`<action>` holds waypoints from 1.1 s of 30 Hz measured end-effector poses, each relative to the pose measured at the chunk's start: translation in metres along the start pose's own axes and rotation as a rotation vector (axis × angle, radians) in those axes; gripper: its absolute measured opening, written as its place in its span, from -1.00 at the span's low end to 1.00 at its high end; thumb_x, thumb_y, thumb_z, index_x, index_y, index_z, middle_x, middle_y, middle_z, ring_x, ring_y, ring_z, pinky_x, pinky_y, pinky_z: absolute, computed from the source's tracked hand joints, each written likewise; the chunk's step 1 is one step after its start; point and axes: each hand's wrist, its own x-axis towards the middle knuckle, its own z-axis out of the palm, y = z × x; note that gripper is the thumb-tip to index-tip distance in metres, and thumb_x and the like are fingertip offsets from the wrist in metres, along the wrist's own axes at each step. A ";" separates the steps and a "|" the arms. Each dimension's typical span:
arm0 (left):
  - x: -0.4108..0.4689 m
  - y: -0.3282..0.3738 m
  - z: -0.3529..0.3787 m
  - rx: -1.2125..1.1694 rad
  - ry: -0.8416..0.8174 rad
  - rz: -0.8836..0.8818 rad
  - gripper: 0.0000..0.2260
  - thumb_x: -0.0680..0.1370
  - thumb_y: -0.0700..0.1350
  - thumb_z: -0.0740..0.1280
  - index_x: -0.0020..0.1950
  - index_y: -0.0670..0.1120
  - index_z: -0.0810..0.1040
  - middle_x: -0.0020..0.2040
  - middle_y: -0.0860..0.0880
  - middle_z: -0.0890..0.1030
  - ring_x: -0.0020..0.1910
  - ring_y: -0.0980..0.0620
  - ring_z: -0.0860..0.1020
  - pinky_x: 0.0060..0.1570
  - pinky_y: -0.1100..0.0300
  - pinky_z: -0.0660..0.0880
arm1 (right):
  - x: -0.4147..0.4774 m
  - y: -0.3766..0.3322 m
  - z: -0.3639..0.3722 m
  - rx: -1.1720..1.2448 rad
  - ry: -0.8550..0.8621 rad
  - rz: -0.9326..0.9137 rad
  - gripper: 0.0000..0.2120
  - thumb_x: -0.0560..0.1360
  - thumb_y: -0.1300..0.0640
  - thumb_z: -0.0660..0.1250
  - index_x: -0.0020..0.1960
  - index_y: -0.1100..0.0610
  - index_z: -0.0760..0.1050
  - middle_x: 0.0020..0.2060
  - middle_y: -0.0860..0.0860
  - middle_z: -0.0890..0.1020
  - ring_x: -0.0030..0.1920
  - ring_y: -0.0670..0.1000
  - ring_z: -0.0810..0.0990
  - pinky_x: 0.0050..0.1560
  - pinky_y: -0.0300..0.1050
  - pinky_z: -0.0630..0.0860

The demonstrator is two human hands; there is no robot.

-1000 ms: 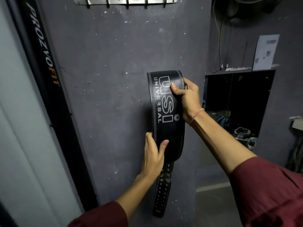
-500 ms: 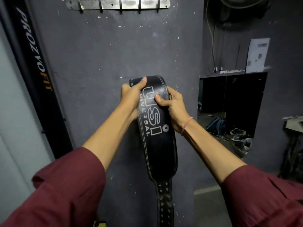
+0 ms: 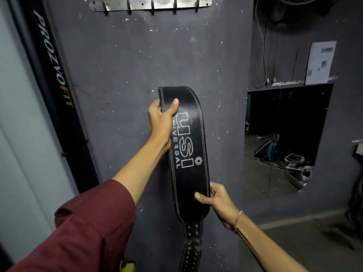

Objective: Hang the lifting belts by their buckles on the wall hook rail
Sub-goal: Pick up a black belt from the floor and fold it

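Left grip (image 3: 163,118) pinches the lifting belt (image 3: 188,154) near its top, right grip (image 3: 218,201) its lower edge. It looks stiff and heavy; better held by the buckle, hidden here.

belt (image 3: 188,146): glossy black leather | hook rail (image 3: 151,3): dull metal | wall (image 3: 121,61): matt, chipped
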 end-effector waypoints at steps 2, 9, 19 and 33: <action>0.005 -0.009 -0.004 0.171 0.009 0.064 -0.71 0.53 0.10 0.36 0.02 -0.13 0.54 -0.03 -0.15 0.67 -0.01 -0.17 0.66 0.07 -0.28 0.57 | 0.007 -0.007 0.003 -0.052 0.036 -0.028 -0.73 0.42 0.40 0.46 0.12 0.33 0.61 0.05 0.17 0.72 0.06 0.12 0.69 0.05 -0.11 0.62; 0.005 -0.015 -0.001 0.319 0.032 0.180 -0.77 0.67 0.04 0.16 -0.02 -0.08 0.44 -0.14 -0.06 0.53 -0.15 0.03 0.51 -0.07 0.06 0.52 | 0.050 -0.087 0.029 -0.032 0.134 -0.270 -0.75 0.50 0.40 0.37 0.18 0.34 0.54 -0.04 0.13 0.70 -0.13 -0.01 0.69 -0.10 -0.18 0.63; -0.047 -0.038 0.003 0.371 -0.059 0.233 -0.71 0.71 -0.05 0.09 -0.21 -0.04 0.35 -0.31 0.07 0.42 -0.35 0.24 0.37 -0.27 0.27 0.36 | 0.082 -0.177 0.034 0.041 0.221 -0.292 -0.85 0.55 0.33 0.34 0.11 0.32 0.52 -0.12 0.17 0.67 -0.19 0.07 0.68 -0.17 -0.09 0.63; -0.010 0.008 0.023 0.045 -0.108 -0.110 -0.89 0.63 -0.22 0.23 -0.09 -0.10 0.46 -0.13 -0.14 0.56 -0.12 -0.06 0.54 0.08 -0.13 0.55 | 0.050 -0.139 0.027 -0.153 0.166 -0.336 -0.95 0.61 0.16 0.31 -0.01 0.14 0.47 -0.19 -0.01 0.59 -0.16 -0.08 0.56 -0.07 -0.07 0.54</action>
